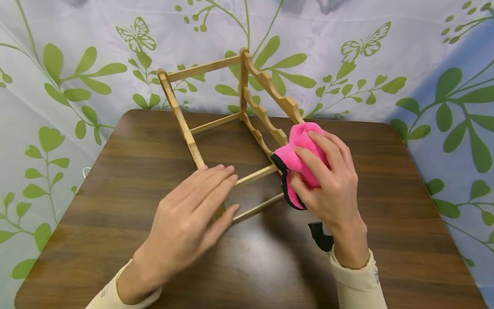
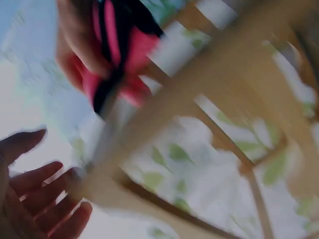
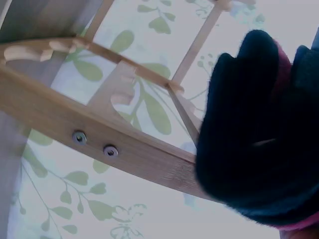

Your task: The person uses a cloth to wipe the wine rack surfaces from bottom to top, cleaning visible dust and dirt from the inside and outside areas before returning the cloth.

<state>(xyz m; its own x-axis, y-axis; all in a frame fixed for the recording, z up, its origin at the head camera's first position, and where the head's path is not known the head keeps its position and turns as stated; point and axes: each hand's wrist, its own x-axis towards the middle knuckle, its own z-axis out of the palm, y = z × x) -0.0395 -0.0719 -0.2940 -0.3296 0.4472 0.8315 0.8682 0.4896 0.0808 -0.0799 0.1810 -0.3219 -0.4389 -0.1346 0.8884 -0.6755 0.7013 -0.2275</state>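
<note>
On the brown wood-grain counter [image 1: 386, 206]: a scalloped wooden rack [image 1: 244, 98] stands around the middle, its far end close to the leafy backdrop [image 1: 96, 73].
Wavy rails [image 1: 266, 80]: they run from the upright far post [image 1: 244, 77] diagonally toward the near right, to my bunched cloth.
Left beam [image 1: 179, 116]: it slants from the far left toward me and disappears under my hand.
Long axis of the rack: foreshortened; I cannot tell which side is longest.
Left fingers [image 1: 212, 189]: straight and loosely together over the beam's near end, gripping nothing; I cannot tell whether they touch the wood.
Right fingers [image 1: 314, 163]: curled round a pink cloth [image 1: 289, 156] at the near end of the wavy rails.
Cloth: crumpled, with no clear long axis; its black edging faces left and toward me.
Hidden: the rack's near right corner behind the cloth, its near left part behind my left hand.
Hard to make out: faint marks on a plank with two metal bolts [image 3: 110, 151]; the left wrist view is badly blurred.
Cut off: both sleeves, at the lower edge of the head view.
</note>
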